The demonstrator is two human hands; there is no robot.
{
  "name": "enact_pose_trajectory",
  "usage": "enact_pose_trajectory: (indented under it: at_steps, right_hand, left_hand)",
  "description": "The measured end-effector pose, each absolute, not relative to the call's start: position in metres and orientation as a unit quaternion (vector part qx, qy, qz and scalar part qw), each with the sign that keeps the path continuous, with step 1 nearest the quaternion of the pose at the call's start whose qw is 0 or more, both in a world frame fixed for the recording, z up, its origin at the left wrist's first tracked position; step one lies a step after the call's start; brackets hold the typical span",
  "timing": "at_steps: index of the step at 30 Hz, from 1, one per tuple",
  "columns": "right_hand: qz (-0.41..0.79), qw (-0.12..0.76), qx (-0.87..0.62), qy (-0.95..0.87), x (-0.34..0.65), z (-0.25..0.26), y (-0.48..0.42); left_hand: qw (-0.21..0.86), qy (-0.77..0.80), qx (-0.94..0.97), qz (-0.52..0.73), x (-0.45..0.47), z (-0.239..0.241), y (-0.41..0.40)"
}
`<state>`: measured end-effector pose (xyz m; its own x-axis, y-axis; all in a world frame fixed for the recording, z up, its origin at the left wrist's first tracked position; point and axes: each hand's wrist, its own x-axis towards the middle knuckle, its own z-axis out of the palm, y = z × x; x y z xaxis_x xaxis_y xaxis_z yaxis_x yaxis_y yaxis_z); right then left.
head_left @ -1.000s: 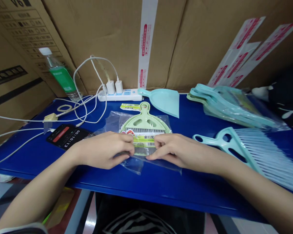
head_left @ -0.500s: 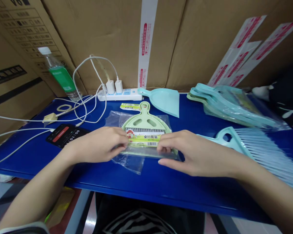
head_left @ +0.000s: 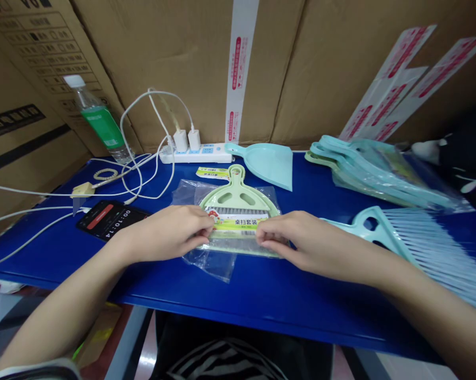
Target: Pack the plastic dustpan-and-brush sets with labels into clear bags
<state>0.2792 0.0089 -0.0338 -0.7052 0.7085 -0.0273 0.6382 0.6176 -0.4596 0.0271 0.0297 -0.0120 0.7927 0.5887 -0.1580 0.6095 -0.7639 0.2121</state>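
A light green dustpan and brush set [head_left: 236, 186] lies flat in front of me, handle pointing away, its grey bristles partly showing. Across its lower half runs a printed cardboard label [head_left: 240, 221]. Clear plastic bag film [head_left: 217, 265] spreads beneath and around the set. My left hand [head_left: 176, 232] is closed at the set's left edge, beside the label's end. At the right edge, my right hand [head_left: 301, 240] pinches with thumb and fingers together. The fingertips are partly hidden, so I cannot tell whether they grip label, film or dustpan.
Behind lie a blue dustpan [head_left: 271, 161], a loose label piece [head_left: 213, 173] and a power strip [head_left: 217, 154] with cables. Bagged dustpan sets [head_left: 384, 169] and a blue brush [head_left: 404, 237] are on the right. A phone [head_left: 111, 219] and a bottle [head_left: 103, 126] stand left.
My right thumb has moved up to the fingers, closing into a pinch at the set's lower right edge. My left hand has shifted very slightly right.
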Motion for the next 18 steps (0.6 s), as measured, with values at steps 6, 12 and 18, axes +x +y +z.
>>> enact_pose_trajectory:
  at_steps: [6, 12, 18]
  right_hand:
    - [0.181, 0.099, -0.387, -0.899, 0.2806, -0.0352, 0.0086]
    - [0.159, 0.115, -0.404, -0.894, 0.2821, -0.0380, 0.0119]
    - [0.210, 0.100, -0.422, -0.876, 0.2807, -0.0372, 0.0147]
  left_hand:
    - [0.100, 0.306, 0.946, -0.035, 0.0270, -0.0160, 0.0306]
    - [0.085, 0.301, 0.949, -0.040, 0.0277, -0.0190, 0.0315]
    - [0.083, 0.305, 0.947, -0.045, 0.0284, -0.0180, 0.0299]
